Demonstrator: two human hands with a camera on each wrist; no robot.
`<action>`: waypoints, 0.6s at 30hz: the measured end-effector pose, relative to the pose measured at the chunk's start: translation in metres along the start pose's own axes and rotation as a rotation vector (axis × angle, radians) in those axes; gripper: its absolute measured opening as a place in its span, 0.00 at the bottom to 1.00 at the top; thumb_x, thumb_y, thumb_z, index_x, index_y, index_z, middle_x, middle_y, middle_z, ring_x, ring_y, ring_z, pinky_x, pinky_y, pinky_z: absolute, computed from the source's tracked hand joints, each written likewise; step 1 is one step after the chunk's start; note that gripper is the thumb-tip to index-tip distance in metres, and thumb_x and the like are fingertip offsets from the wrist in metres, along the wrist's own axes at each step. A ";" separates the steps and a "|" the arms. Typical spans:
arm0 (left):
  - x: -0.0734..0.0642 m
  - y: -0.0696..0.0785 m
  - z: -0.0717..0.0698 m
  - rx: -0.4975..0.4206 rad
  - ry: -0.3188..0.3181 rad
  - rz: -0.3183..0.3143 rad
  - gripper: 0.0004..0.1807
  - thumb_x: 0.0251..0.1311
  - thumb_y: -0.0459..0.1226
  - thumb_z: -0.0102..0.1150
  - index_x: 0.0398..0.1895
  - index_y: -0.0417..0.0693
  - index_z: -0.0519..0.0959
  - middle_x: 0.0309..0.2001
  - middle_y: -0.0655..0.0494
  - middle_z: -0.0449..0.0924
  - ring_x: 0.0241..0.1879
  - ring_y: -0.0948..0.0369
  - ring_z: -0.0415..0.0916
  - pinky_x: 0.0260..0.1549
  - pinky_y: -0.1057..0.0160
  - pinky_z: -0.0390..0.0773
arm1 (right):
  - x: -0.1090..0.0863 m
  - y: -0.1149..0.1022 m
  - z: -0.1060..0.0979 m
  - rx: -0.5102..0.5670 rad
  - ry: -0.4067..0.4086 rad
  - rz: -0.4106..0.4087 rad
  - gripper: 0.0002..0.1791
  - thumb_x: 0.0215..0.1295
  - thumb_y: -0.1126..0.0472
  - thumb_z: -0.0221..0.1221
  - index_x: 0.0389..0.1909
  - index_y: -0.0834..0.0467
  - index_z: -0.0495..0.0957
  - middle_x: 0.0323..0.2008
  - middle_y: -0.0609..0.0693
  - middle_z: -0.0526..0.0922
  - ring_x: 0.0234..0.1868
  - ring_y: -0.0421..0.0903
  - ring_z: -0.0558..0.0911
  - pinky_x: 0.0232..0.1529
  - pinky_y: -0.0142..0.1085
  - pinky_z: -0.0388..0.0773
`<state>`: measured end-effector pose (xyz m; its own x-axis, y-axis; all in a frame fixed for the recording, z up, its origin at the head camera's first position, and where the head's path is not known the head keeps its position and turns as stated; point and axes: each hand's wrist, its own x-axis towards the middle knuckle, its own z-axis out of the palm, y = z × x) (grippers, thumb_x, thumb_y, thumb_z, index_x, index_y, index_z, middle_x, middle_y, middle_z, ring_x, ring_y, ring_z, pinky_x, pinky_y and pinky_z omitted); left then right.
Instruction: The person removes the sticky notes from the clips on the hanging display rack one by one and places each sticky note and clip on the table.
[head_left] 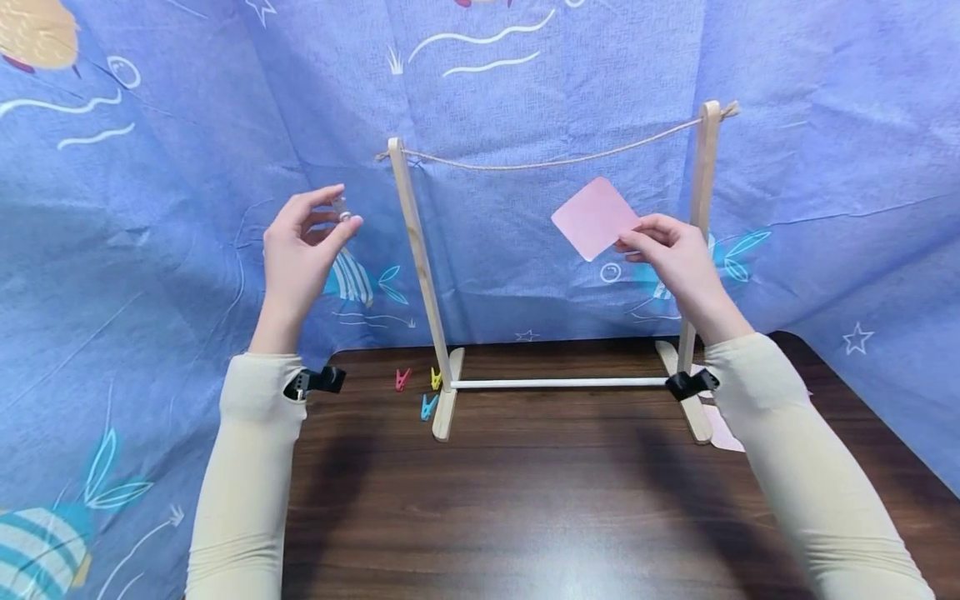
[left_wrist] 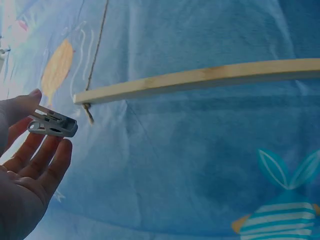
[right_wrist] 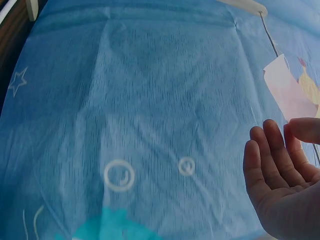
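Note:
Between thumb and fingers, my left hand point(head_left: 300, 237) pinches a small whitish clothespin point(left_wrist: 54, 124), left of the wooden frame's left post point(head_left: 418, 250). My right hand point(head_left: 675, 254) pinches one corner of a square pink sheet point(head_left: 595, 218), raised in front of the right post point(head_left: 703, 175). A thin cord point(head_left: 525, 167) sags between the tops of the two posts, and the sheet hangs below it in the head view. In the right wrist view the sheet overlaps the cord, and thumb and index finger meet at its edge.
On the dark wooden table point(head_left: 525, 492), red point(head_left: 402, 379), yellow point(head_left: 436, 378) and blue clothespins point(head_left: 428, 406) lie by the left foot. More pink sheets point(head_left: 722, 431) lie by the right foot, partly under my arm. A white bar point(head_left: 558, 383) joins the feet. Blue printed cloth point(head_left: 480, 258) hangs behind.

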<state>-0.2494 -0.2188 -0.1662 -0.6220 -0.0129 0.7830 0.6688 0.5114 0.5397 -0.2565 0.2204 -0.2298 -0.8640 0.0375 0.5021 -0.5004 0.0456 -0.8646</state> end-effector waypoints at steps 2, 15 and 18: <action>-0.009 -0.003 -0.003 0.023 0.003 -0.001 0.24 0.61 0.38 0.71 0.61 0.51 0.81 0.52 0.53 0.80 0.48 0.65 0.79 0.50 0.66 0.80 | -0.006 0.000 -0.010 0.023 0.007 0.003 0.03 0.68 0.63 0.65 0.38 0.59 0.84 0.32 0.44 0.89 0.37 0.39 0.87 0.40 0.28 0.82; -0.067 -0.052 -0.017 0.164 -0.048 -0.189 0.26 0.63 0.39 0.70 0.64 0.45 0.78 0.58 0.49 0.79 0.49 0.60 0.78 0.46 0.73 0.78 | -0.053 0.027 -0.084 0.297 0.059 0.013 0.08 0.66 0.76 0.60 0.39 0.63 0.84 0.32 0.52 0.89 0.35 0.42 0.89 0.41 0.30 0.83; -0.084 -0.066 -0.025 0.208 -0.054 -0.249 0.27 0.62 0.39 0.70 0.64 0.43 0.77 0.58 0.48 0.79 0.48 0.59 0.77 0.45 0.75 0.76 | -0.065 0.035 -0.103 0.331 0.081 0.023 0.10 0.66 0.79 0.59 0.39 0.64 0.84 0.32 0.53 0.89 0.33 0.43 0.89 0.40 0.30 0.84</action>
<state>-0.2314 -0.2724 -0.2596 -0.7805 -0.1168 0.6141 0.3992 0.6629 0.6335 -0.2126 0.3228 -0.2907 -0.8748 0.1145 0.4707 -0.4830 -0.2818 -0.8291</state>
